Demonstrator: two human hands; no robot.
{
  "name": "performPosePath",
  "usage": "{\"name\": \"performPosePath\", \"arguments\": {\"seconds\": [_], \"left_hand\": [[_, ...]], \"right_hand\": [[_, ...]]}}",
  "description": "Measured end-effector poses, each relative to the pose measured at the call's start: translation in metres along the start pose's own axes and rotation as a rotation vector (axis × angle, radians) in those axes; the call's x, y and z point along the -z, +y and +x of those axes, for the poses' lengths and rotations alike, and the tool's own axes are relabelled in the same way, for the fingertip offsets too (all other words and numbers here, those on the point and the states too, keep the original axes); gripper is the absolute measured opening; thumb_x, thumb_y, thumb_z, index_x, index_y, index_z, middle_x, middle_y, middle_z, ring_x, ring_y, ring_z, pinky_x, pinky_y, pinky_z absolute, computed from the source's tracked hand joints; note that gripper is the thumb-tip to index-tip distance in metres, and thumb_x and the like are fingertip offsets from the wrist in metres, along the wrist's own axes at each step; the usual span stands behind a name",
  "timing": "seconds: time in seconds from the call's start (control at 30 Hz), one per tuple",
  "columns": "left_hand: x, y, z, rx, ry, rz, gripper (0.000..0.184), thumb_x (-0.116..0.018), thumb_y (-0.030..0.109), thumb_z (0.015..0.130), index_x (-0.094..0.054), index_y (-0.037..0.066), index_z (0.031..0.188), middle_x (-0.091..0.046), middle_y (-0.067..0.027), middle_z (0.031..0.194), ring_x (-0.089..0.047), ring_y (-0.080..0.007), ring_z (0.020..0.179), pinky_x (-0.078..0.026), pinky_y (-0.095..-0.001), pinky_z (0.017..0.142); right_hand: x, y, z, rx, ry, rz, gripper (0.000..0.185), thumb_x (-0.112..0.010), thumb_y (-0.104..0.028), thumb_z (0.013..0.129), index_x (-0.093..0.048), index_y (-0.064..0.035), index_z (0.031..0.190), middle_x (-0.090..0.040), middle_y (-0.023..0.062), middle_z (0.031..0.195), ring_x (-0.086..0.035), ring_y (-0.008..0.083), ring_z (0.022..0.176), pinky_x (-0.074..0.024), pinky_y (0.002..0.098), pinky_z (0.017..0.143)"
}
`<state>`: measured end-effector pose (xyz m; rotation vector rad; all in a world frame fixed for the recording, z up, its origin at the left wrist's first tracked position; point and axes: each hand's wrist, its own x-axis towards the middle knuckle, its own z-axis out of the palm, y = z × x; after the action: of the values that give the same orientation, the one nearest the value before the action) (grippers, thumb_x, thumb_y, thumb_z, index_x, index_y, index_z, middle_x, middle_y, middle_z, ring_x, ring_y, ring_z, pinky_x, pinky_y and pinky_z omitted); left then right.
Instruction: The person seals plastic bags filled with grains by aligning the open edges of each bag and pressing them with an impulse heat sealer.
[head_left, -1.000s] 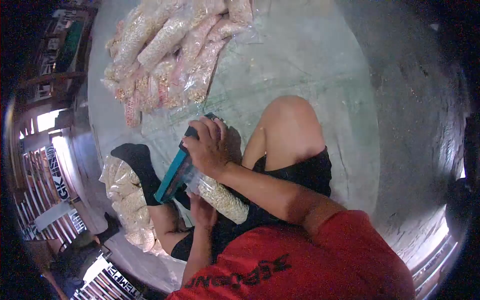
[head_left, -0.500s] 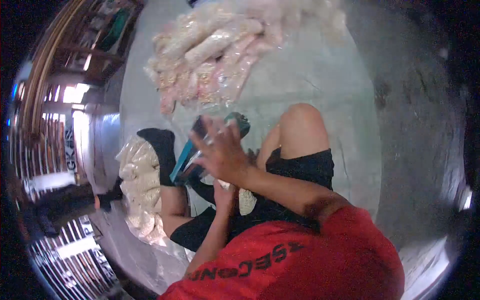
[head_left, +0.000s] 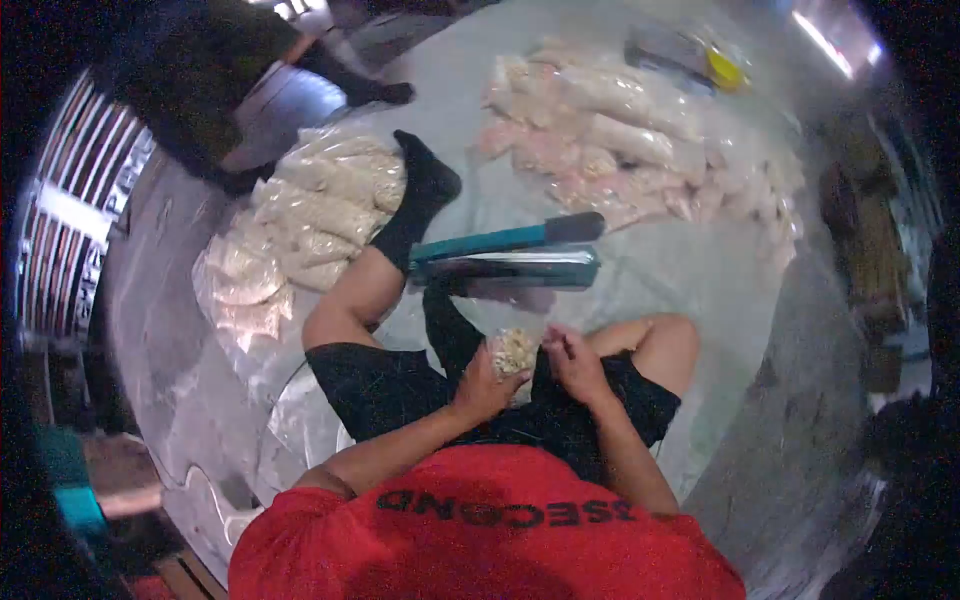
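Note:
My left hand [head_left: 484, 386] is wrapped around a small clear plastic bag [head_left: 515, 350] of pale, crumbly-looking pieces, held upright above my lap. Just right of the bag is my right hand [head_left: 577, 368], its fingers curled together; whether anything is pinched in them is too small to tell. Beyond both hands lies a teal and grey hand sealer [head_left: 505, 265], its long teal arm [head_left: 480, 243] raised at an angle above the base. Neither hand touches the sealer.
Filled clear bags [head_left: 325, 205] are heaped on the left, and another pile of bags [head_left: 640, 140] lies at the far right. A yellow round object [head_left: 724, 70] sits behind that pile. Another person's dark-socked foot [head_left: 375, 92] is at the upper left; a teal sleeve [head_left: 78, 490] shows lower left.
My right hand, spread and blurred over the sealer before, has come back beside the bag with its fingers curled. The view has turned, bringing more bags and another person into sight.

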<state>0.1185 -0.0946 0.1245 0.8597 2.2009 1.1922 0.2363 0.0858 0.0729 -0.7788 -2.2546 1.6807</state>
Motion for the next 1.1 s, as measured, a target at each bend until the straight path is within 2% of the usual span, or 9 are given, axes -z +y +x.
{"name": "performPosePath", "arguments": {"seconds": [0.03,0.13,0.27,0.47,0.6,0.7,0.83,1.0,1.1], "left_hand": [[0.004,-0.004,-0.002,0.013,0.034,-0.01,0.067,-0.08,0.03,0.084,-0.046,0.0,0.133,-0.059,-0.0254,0.123,-0.06,-0.0433,0.115,-0.048,-0.0484,0.098],[0.017,-0.012,-0.007,-0.044,0.092,-0.094,0.069,-0.08,0.035,0.084,-0.047,-0.001,0.132,-0.058,-0.027,0.125,-0.06,-0.0439,0.116,-0.048,-0.0493,0.099],[0.042,-0.001,-0.009,0.008,0.241,0.007,0.07,-0.077,0.04,0.085,-0.047,-0.004,0.131,-0.058,-0.0286,0.12,-0.059,-0.0447,0.114,-0.047,-0.0503,0.098],[0.053,-0.004,-0.003,-0.114,0.289,0.009,0.072,-0.076,0.042,0.085,-0.046,-0.005,0.131,-0.058,-0.0298,0.117,-0.058,-0.0462,0.112,-0.047,-0.051,0.097],[0.035,-0.011,0.002,-0.104,0.275,0.061,0.071,-0.077,0.038,0.084,-0.045,-0.004,0.133,-0.059,-0.028,0.122,-0.057,-0.046,0.115,-0.047,-0.0511,0.097],[0.035,0.004,0.013,-0.067,0.083,-0.06,0.07,-0.078,0.034,0.083,-0.045,-0.001,0.135,-0.059,-0.0268,0.123,-0.058,-0.0455,0.115,-0.047,-0.0505,0.098],[0.017,-0.008,0.036,-0.016,-0.081,-0.115,0.079,-0.081,0.041,0.079,-0.042,0.003,0.138,-0.065,-0.0279,0.117,-0.063,-0.0465,0.11,-0.051,-0.0509,0.095],[-0.009,-0.019,0.063,0.189,-0.118,0.085,0.064,-0.078,0.031,0.081,-0.049,0.004,0.131,-0.066,-0.0255,0.118,-0.064,-0.0435,0.109,-0.051,-0.0498,0.093],[-0.017,-0.036,0.072,0.1,-0.107,0.044,0.07,-0.078,0.035,0.082,-0.046,0.005,0.137,-0.066,-0.0241,0.119,-0.065,-0.0424,0.109,-0.052,-0.0485,0.094]], "right_hand": [[-0.005,0.003,-0.002,0.001,-0.177,0.003,0.048,-0.063,-0.026,0.1,-0.051,-0.0021,0.14,-0.064,0.0118,0.12,-0.061,0.0181,0.107,-0.0504,0.0344,0.093],[-0.02,0.005,-0.006,-0.072,-0.522,0.089,0.061,-0.074,-0.035,0.091,-0.052,-0.0053,0.14,-0.066,0.0163,0.124,-0.063,0.0288,0.114,-0.0488,0.0403,0.101],[-0.034,-0.016,-0.004,-0.181,-0.743,0.1,0.073,-0.085,-0.031,0.082,-0.051,-0.006,0.141,-0.062,0.013,0.135,-0.056,0.0246,0.126,-0.0436,0.0389,0.108],[-0.056,-0.035,-0.001,-0.059,-0.736,-0.026,0.071,-0.086,-0.031,0.081,-0.052,-0.0068,0.139,-0.063,0.0132,0.133,-0.058,0.0259,0.124,-0.0444,0.0392,0.107],[-0.052,-0.047,-0.015,-0.179,-0.685,-0.111,0.064,-0.082,-0.029,0.085,-0.054,-0.0047,0.137,-0.064,0.0105,0.133,-0.057,0.0232,0.125,-0.042,0.0391,0.108],[-0.045,-0.05,-0.02,-0.229,-0.628,-0.259,0.063,-0.081,-0.035,0.086,-0.056,-0.0047,0.135,-0.067,0.0138,0.129,-0.061,0.027,0.122,-0.0449,0.0396,0.105],[-0.027,-0.055,-0.011,-0.157,-0.593,-0.366,0.058,-0.075,-0.045,0.088,-0.063,-0.0039,0.128,-0.071,0.0185,0.119,-0.067,0.0321,0.111,-0.0494,0.0403,0.098],[-0.018,-0.018,0.0,-0.175,-0.598,-0.256,0.052,-0.07,-0.049,0.092,-0.071,0.0008,0.109,-0.074,0.0169,0.1,-0.069,0.0271,0.093,-0.0515,0.0408,0.085],[-0.017,-0.018,0.012,-0.235,-0.578,-0.319,0.057,-0.07,-0.053,0.09,-0.072,0.0034,0.099,-0.073,0.0163,0.087,-0.067,0.0249,0.079,-0.0516,0.041,0.075]]}}
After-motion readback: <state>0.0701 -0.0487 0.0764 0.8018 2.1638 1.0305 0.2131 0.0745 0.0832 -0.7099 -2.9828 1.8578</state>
